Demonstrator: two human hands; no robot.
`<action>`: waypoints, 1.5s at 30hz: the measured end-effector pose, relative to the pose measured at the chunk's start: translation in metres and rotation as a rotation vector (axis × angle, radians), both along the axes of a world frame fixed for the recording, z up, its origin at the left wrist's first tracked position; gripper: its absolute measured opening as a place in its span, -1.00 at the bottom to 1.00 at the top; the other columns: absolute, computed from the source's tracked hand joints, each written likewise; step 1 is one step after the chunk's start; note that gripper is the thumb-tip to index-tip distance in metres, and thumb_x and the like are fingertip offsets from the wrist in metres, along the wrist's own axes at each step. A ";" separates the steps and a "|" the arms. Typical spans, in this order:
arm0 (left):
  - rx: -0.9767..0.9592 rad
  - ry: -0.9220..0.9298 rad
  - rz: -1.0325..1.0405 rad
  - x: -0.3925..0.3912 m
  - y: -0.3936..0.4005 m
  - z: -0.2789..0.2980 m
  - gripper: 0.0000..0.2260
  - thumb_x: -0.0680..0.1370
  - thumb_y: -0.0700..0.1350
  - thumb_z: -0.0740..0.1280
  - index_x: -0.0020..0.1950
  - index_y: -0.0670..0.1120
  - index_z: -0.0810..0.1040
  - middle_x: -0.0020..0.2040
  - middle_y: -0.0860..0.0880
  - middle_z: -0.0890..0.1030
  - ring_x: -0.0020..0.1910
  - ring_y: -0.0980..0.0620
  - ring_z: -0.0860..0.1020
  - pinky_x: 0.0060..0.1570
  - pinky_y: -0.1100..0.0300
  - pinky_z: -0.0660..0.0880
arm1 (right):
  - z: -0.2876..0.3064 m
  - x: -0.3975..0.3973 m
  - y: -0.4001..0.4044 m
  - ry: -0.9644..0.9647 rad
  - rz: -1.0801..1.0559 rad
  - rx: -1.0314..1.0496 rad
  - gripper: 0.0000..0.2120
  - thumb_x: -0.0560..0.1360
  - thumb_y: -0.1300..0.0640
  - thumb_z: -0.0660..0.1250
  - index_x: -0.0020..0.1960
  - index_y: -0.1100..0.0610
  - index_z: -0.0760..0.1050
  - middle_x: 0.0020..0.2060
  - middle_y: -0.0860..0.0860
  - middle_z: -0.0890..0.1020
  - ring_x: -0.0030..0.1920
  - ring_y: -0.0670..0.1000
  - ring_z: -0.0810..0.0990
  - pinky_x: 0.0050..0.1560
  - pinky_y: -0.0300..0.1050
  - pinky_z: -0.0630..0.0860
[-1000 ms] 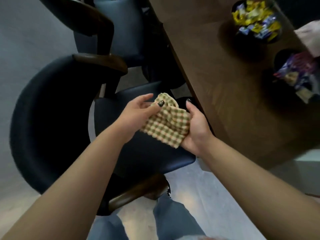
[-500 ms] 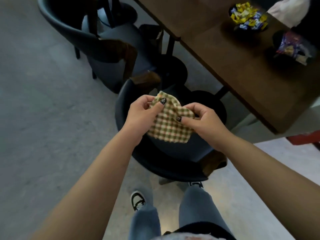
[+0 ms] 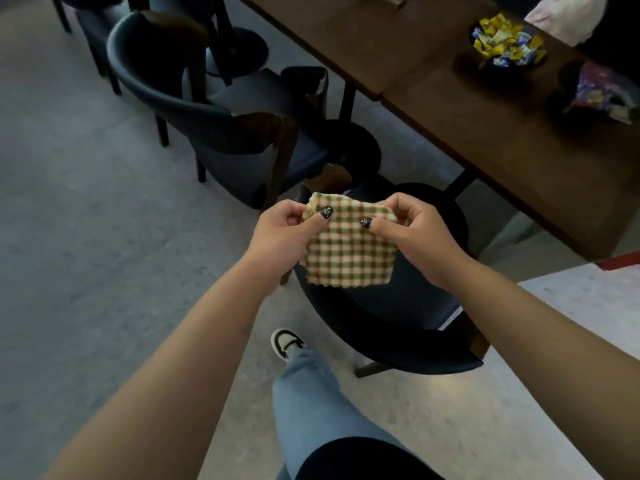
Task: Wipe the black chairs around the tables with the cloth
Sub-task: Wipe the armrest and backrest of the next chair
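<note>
A checked green, red and cream cloth hangs flat in front of me, held by its top edge. My left hand pinches the top left corner and my right hand pinches the top right corner. Directly below the cloth stands a black chair with a curved back and wooden arm ends, tucked toward the table. A second black chair stands further away on the left.
A long brown wooden table runs along the right, carrying a bowl of wrapped sweets and another dark bowl of packets. Round black table bases stand on the grey floor. My jeans leg and a shoe are below.
I have stepped back from the chair, so it now looks smaller and lower. The cloth went from bunched between my hands to spread out flat, with both hands pinching its top corners.
</note>
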State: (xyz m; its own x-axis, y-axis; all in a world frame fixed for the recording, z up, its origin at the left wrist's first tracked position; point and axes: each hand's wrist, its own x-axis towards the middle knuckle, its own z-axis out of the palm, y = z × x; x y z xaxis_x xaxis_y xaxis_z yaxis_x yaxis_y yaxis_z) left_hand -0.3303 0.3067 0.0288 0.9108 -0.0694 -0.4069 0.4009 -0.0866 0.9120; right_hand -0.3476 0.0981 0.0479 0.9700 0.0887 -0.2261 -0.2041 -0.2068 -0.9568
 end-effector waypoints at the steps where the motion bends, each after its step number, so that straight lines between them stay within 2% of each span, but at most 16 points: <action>1: 0.007 0.000 -0.008 0.010 0.006 0.000 -0.92 0.51 -0.05 0.44 -0.05 -0.01 0.59 -0.25 0.12 0.69 -0.30 0.24 0.64 -0.42 0.40 0.47 | 0.000 0.007 0.005 -0.007 0.029 0.007 -0.98 0.49 0.23 0.38 -0.08 0.17 0.54 -0.14 0.01 0.64 -0.07 -0.06 0.62 -0.04 -0.14 0.58; 3: 0.016 0.004 -0.036 0.034 0.019 0.001 -0.92 0.52 -0.05 0.43 -0.02 0.00 0.59 -0.23 0.13 0.70 -0.27 0.24 0.65 -0.38 0.36 0.49 | -0.001 0.026 0.018 0.033 0.125 0.019 -0.92 0.54 0.22 0.31 -0.01 0.12 0.57 -0.08 -0.03 0.64 -0.01 -0.07 0.62 0.02 -0.16 0.57; 6: 0.036 0.007 -0.107 0.079 0.040 0.002 -0.90 0.52 -0.03 0.43 0.01 0.03 0.60 -0.16 0.12 0.71 -0.18 0.20 0.67 -0.19 0.26 0.52 | -0.008 0.060 0.038 0.135 0.218 0.010 -0.85 0.60 0.16 0.23 0.04 0.09 0.58 -0.08 -0.05 0.66 0.03 -0.06 0.63 0.06 -0.14 0.57; 9: 0.032 0.005 -0.183 0.124 0.060 0.007 -0.87 0.51 -0.02 0.44 0.02 0.02 0.61 -0.13 0.09 0.71 -0.15 0.16 0.67 -0.19 0.25 0.53 | -0.011 0.099 0.054 0.123 0.162 -0.079 -0.87 0.57 0.16 0.29 0.00 0.19 0.58 -0.08 0.07 0.66 -0.01 -0.01 0.64 0.03 -0.06 0.60; 12: 0.071 -0.006 -0.216 0.164 0.081 0.014 -0.87 0.50 -0.01 0.45 0.01 0.02 0.61 -0.13 0.08 0.71 -0.13 0.14 0.67 -0.13 0.21 0.54 | -0.004 0.134 0.070 0.084 0.127 -0.144 -0.89 0.52 0.12 0.36 -0.09 0.16 0.59 -0.15 0.05 0.67 -0.09 -0.02 0.65 -0.03 -0.10 0.61; 15: 0.107 -0.039 -0.215 0.200 0.104 0.027 -0.82 0.48 0.00 0.46 0.05 0.05 0.58 -0.12 0.09 0.71 -0.12 0.15 0.67 -0.09 0.18 0.54 | 0.012 0.166 0.092 0.049 0.116 -0.208 -0.88 0.52 0.10 0.35 -0.11 0.14 0.58 -0.18 0.05 0.66 -0.11 0.04 0.66 -0.07 0.00 0.63; 18: 0.009 -0.037 -0.269 0.223 0.125 0.036 -0.62 0.50 -0.04 0.46 0.24 0.24 0.45 -0.01 0.07 0.69 -0.03 0.12 0.67 -0.01 0.12 0.57 | 0.028 0.187 0.113 -0.039 0.083 -0.297 -0.89 0.53 0.10 0.35 -0.17 0.06 0.55 -0.21 0.00 0.64 -0.15 -0.03 0.62 -0.10 -0.04 0.57; 20: -0.022 -0.061 -0.357 0.236 0.138 0.044 -0.58 0.51 -0.06 0.44 0.23 0.37 0.45 0.06 0.09 0.67 0.03 0.12 0.65 -0.03 0.16 0.60 | 0.038 0.200 0.127 -0.084 0.031 -0.314 -0.87 0.52 0.10 0.35 -0.21 -0.01 0.54 -0.17 -0.01 0.65 -0.13 -0.07 0.61 -0.09 -0.10 0.55; 24: -0.002 -0.118 -0.485 0.261 0.158 0.061 -0.81 0.52 -0.06 0.42 0.03 0.24 0.64 0.02 0.14 0.69 0.01 0.19 0.64 -0.13 0.33 0.57 | 0.051 0.221 0.157 -0.126 -0.094 -0.255 -0.89 0.51 0.15 0.36 -0.20 0.04 0.55 -0.08 -0.07 0.65 -0.05 -0.13 0.60 -0.03 -0.21 0.54; 27: -0.013 -0.115 -0.491 0.282 0.177 0.064 -0.90 0.54 -0.06 0.39 0.00 0.11 0.67 -0.02 0.10 0.70 -0.01 0.15 0.66 -0.08 0.27 0.56 | 0.058 0.232 0.185 -0.173 -0.156 -0.241 -0.92 0.50 0.19 0.37 -0.17 0.12 0.56 -0.03 -0.13 0.64 0.00 -0.21 0.59 0.00 -0.34 0.51; 28: -0.028 -0.104 -0.492 0.289 0.185 0.066 -0.91 0.55 -0.05 0.38 0.01 0.08 0.67 -0.02 0.08 0.71 -0.01 0.13 0.66 -0.04 0.21 0.55 | 0.062 0.236 0.194 -0.234 -0.158 -0.285 -0.93 0.49 0.19 0.38 -0.17 0.14 0.57 -0.01 -0.13 0.64 0.04 -0.21 0.57 0.06 -0.35 0.48; 31: -0.059 -0.097 -0.528 0.315 0.212 0.072 -0.89 0.57 -0.06 0.35 -0.01 0.03 0.68 -0.03 0.03 0.71 0.00 0.06 0.67 0.03 0.10 0.57 | 0.074 0.245 0.224 -0.501 -0.066 -0.595 -0.96 0.44 0.18 0.44 -0.16 0.15 0.61 0.08 -0.08 0.62 0.27 -0.15 0.46 0.30 -0.32 0.32; 35: -0.106 -0.118 -0.595 0.351 0.244 0.083 -0.88 0.53 -0.04 0.37 -0.05 -0.01 0.70 -0.05 -0.04 0.72 0.00 -0.04 0.67 0.06 0.02 0.57 | 0.092 0.261 0.264 -0.658 0.079 -0.784 -0.89 0.45 0.12 0.44 -0.18 0.16 0.59 0.12 0.01 0.61 0.36 -0.02 0.39 0.36 -0.14 0.33; 39: -0.138 -0.134 -0.672 0.381 0.262 0.093 -0.86 0.56 -0.10 0.35 -0.05 -0.12 0.69 -0.07 -0.12 0.71 -0.06 -0.05 0.66 -0.05 0.13 0.57 | 0.108 0.273 0.296 -0.725 0.097 -0.886 -0.88 0.43 0.09 0.45 -0.22 0.12 0.57 0.04 -0.05 0.64 0.29 -0.02 0.45 0.28 -0.10 0.38; 42: -0.139 -0.114 -0.766 0.397 0.260 0.095 -0.83 0.59 -0.12 0.32 -0.04 -0.17 0.67 -0.06 -0.16 0.70 -0.07 -0.07 0.64 0.03 0.01 0.53 | 0.115 0.279 0.308 -0.703 -0.040 -0.767 -0.84 0.40 0.12 0.46 -0.29 0.13 0.53 -0.07 -0.10 0.64 0.12 -0.04 0.50 0.15 -0.09 0.41; 45: -0.137 -0.064 -0.837 0.415 0.248 0.097 -0.81 0.60 -0.12 0.31 -0.02 -0.20 0.66 -0.03 -0.18 0.69 -0.06 -0.07 0.63 0.10 -0.04 0.51 | 0.119 0.286 0.306 -0.628 -0.152 -0.615 -0.81 0.39 0.21 0.47 -0.33 0.18 0.50 -0.23 -0.07 0.61 -0.15 -0.03 0.49 -0.09 -0.14 0.42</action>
